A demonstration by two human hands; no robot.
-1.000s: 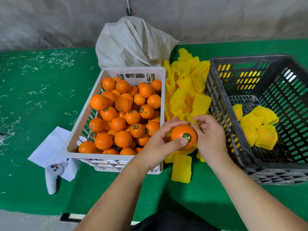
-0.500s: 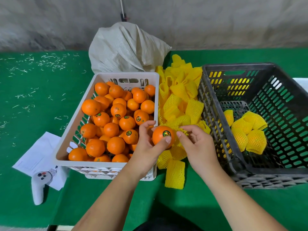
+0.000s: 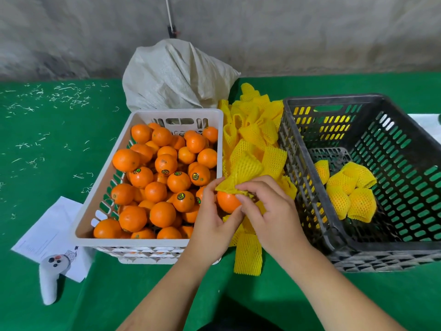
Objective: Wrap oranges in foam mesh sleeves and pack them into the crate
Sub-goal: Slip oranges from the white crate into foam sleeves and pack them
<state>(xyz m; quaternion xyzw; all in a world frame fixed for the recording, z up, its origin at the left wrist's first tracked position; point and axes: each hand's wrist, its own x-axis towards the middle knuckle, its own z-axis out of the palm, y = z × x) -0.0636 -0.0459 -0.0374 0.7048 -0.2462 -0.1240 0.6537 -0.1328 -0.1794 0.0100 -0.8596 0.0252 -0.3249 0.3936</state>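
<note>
Orange [image 3: 228, 201] sits gripped in the left hand [image 3: 212, 225]; right hand [image 3: 269, 211], pinching the sleeve [image 3: 241, 173], should stretch its mouth wide, then roll down evenly

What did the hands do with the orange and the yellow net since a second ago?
The right hand picked up a yellow foam sleeve and now pulls it over the orange, which was bare before. The left hand kept holding the orange. Both crates kept their contents.
</note>
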